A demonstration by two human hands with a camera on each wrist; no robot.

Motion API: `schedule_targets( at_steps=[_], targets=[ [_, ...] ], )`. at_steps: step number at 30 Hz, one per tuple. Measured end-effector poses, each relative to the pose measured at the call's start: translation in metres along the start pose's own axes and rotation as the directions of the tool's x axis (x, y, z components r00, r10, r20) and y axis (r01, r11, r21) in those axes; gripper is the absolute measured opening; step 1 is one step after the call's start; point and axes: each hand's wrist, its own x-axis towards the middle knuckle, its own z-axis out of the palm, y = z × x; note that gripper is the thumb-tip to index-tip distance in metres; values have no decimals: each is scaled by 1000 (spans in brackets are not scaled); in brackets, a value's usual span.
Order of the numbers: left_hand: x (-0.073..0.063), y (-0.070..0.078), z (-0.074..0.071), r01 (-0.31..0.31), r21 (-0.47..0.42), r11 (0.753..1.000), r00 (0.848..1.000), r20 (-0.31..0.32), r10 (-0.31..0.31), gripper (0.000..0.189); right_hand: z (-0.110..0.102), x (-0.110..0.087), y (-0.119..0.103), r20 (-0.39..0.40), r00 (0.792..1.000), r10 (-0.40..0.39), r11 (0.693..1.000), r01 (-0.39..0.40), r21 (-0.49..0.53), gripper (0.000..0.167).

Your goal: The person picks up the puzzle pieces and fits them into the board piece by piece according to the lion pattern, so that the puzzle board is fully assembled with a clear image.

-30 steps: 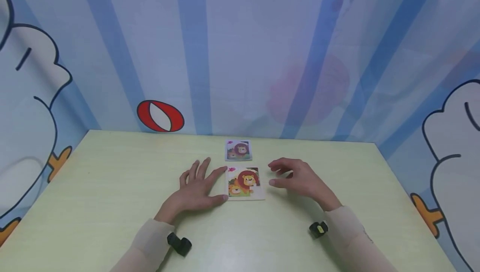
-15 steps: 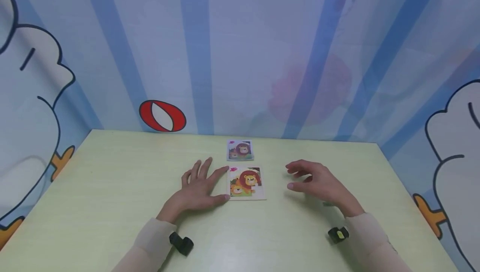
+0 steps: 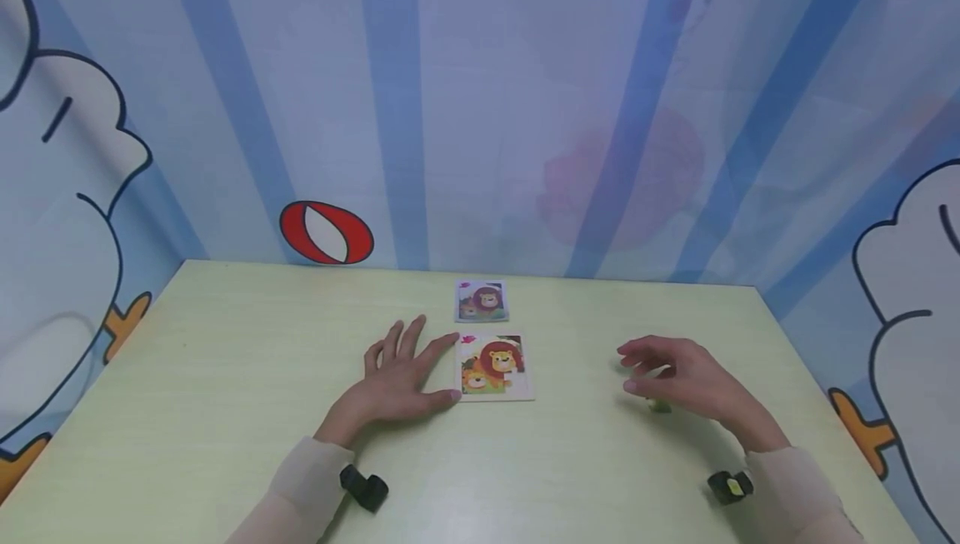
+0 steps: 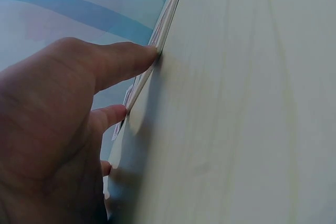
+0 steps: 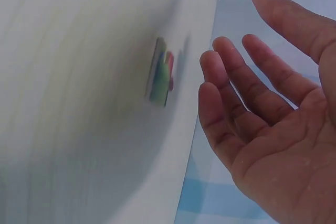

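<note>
In the head view a lion jigsaw puzzle (image 3: 491, 365) lies in its pale frame, with a pale gap at its lower right. My left hand (image 3: 393, 386) rests beside it, fingers spread, thumb and index fingertip touching the frame's left edge. The left wrist view shows that thumb (image 4: 126, 61) against the thin edge. Well to the right, my right hand (image 3: 693, 381) hovers above the table with loosely bent fingers and nothing held. Partly hidden beneath it is a small greenish puzzle piece (image 3: 660, 405); the right wrist view shows this piece (image 5: 160, 77) apart from the fingers.
Just behind the puzzle lies a smaller lion picture card (image 3: 482, 301). The pale wooden table (image 3: 262, 319) ends at a blue striped cloth backdrop (image 3: 480, 111). A dark wrist camera (image 3: 363, 488) sits at the left cuff, another camera (image 3: 730, 487) at the right.
My right hand has moved away from the puzzle to the right, and slightly nearer me, over the small piece. My left hand stays at the frame's left edge.
</note>
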Motion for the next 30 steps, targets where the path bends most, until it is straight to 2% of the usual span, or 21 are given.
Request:
schedule_targets(
  at_steps=[9, 17, 24, 30],
  targets=[
    [4, -7, 6, 8, -11, 1000, 1000, -5, -8, 88, -7, -16, 17, -12, 997, 73, 994, -74, -75, 49],
    [2, -1, 3, 2, -1, 1000, 1000, -5, -2, 87, -10, -23, 35, -17, 986, 167, 973, -168, -157, 52],
    [0, 1, 0, -3, -19, 1000, 1000, -8, 3, 86, -7, -27, 37, 9, 996, 94, 989, -92, -113, 45],
    [2, -3, 4, 8, -13, 1000, 1000, -9, -8, 86, -3, -26, 38, -8, 1000, 26, 991, -27, -133, 37]
  ],
)
